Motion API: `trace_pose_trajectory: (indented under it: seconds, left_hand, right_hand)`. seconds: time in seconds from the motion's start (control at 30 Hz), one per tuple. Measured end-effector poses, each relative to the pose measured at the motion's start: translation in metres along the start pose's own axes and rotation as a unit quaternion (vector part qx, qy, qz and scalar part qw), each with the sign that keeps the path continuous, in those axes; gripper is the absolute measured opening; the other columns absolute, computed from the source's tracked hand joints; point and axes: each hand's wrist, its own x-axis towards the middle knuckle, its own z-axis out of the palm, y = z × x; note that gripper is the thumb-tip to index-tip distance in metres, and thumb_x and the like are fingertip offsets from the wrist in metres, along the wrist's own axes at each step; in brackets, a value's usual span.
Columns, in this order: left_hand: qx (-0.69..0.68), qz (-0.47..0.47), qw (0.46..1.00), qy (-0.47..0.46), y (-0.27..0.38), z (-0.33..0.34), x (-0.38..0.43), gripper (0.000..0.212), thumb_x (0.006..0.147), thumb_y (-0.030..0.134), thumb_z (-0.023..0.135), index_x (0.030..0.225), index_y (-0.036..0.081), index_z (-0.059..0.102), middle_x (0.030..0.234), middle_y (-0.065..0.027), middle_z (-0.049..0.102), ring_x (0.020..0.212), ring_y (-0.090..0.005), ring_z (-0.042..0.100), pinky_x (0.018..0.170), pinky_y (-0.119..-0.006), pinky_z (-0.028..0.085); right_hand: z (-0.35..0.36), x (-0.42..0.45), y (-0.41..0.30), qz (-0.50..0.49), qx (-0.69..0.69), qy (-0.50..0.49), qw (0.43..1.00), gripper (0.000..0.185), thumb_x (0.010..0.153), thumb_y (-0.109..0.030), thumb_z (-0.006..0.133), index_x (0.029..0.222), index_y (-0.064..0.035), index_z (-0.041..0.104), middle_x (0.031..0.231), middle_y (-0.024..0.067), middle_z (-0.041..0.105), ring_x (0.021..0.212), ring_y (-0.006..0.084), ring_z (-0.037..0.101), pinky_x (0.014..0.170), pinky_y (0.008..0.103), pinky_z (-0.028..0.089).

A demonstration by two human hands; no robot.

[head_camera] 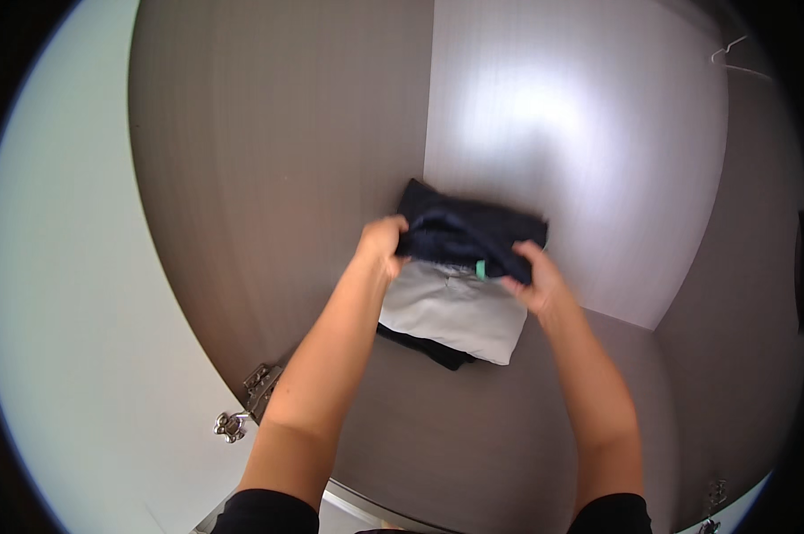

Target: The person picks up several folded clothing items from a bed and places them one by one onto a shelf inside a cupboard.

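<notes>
Both of my hands grip a folded dark navy garment (472, 230) inside a cabinet. My left hand (383, 243) pinches its left edge, thumb on top. At its lower right corner is my right hand (535, 277), with the fingers partly hidden by the cloth. A small green tag (480, 270) shows at the garment's near edge. Below and nearer to me lies a folded light grey garment (455, 307), its far part covered by the navy one. Under that, a black folded cloth (435, 348) sticks out. The stack sits against the left wall and back panel.
The cabinet has a brown left wall (275, 167), a shiny back panel (575, 167) and a brown floor (468, 427). A metal hinge (258, 387) joins the white door (95, 300) at left. Another hinge (715, 494) is at lower right. A wire hanger (729, 50) shows at upper right.
</notes>
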Motion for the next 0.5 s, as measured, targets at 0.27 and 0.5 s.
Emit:
trace_pose_trajectory:
  seconds: [0.27,0.5]
  left_hand:
    - [0.512,0.43,0.726,0.163,-0.035,0.001,-0.062,0.052,0.072,0.013,0.058,0.117,-0.004,0.04,0.123,-0.0257,0.034,0.117,-0.0368,0.03,0.096,-0.042,0.029]
    - [0.811,0.188,0.543,-0.114,-0.034,0.028,-0.047,0.063,0.081,0.06,0.03,0.127,0.018,0.038,0.136,-0.0137,0.026,0.127,-0.0302,0.02,0.102,-0.042,0.018]
  right_hand:
    - [-0.019,-0.017,0.023,0.037,-0.181,0.025,0.983,0.049,0.075,-0.016,0.062,0.116,-0.0017,0.039,0.114,0.0114,0.045,0.105,0.0282,0.045,0.079,0.0435,0.045]
    - [-0.001,0.002,0.026,-0.319,-0.725,0.006,0.61,0.06,0.079,-0.058,0.036,0.124,-0.0181,0.041,0.135,0.0125,0.027,0.122,0.0339,0.025,0.097,0.0523,0.02]
